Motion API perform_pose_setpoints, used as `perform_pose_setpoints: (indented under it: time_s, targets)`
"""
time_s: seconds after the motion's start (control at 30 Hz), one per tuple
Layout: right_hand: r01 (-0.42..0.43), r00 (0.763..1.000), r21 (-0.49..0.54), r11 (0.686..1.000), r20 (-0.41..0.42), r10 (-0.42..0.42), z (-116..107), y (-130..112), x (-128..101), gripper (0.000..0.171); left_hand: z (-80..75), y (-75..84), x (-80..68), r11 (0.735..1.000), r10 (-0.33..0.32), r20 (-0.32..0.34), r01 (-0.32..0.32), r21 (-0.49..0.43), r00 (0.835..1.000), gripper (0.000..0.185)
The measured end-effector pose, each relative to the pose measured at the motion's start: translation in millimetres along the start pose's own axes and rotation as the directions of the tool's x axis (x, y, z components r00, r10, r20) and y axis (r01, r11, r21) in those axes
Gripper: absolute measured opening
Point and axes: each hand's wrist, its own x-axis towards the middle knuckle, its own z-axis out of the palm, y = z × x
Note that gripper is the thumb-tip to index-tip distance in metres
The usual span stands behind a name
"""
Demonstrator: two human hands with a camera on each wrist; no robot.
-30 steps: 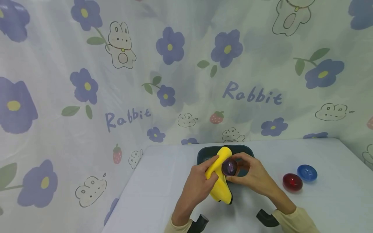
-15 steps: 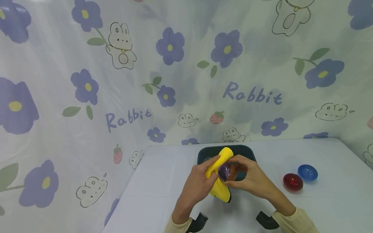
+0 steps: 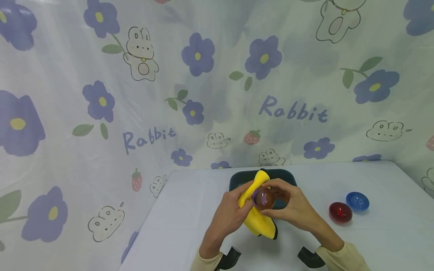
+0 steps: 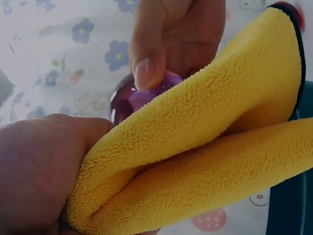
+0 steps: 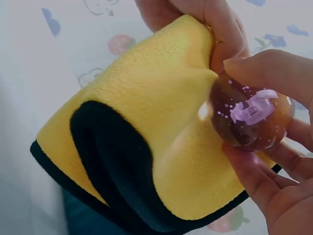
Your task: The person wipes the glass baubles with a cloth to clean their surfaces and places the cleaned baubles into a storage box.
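My left hand grips a folded yellow towel, plush with a dark edging, whose lower end hangs loose. My right hand pinches a small, round, see-through purple dish between thumb and fingers. Towel and dish meet between the two hands. In the right wrist view the dish shows a glossy rounded side, the towel lying behind it. The towel hides most of the dish in the left wrist view, leaving part of its purple surface visible beside the right thumb.
Behind the hands a dark green tub stands on the white table. To the right lie a red dish and a blue dish, side by side. A flower-and-rabbit curtain hangs at the back.
The purple dish has turned in my right hand and shifted slightly left against the towel. The towel's lower end has swung a little. Both hands stay in nearly the same place.
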Motion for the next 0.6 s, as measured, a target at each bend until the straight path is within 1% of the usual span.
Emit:
perform_pose_setpoints:
  time_s: [0.27,0.5,0.6]
  targets:
    - [0.029,0.998,0.057,0.998,-0.06,-0.026,1.6,-1.0,1.3,0.06,1.2,0.7,0.8,1.0,-0.017,0.014,0.017,-0.004,1.0,0.055]
    - [-0.036,0.996,0.023,0.999,-0.085,0.038,1.9,-2.2,1.1,0.06,2.2,1.3,1.6,0.999,-0.04,0.029,0.041,-0.007,0.999,0.056]
    - [-0.05,0.995,0.002,0.999,-0.091,0.05,2.0,-2.2,0.7,0.06,2.2,2.1,1.2,0.999,-0.048,0.032,0.049,-0.009,0.998,0.055]
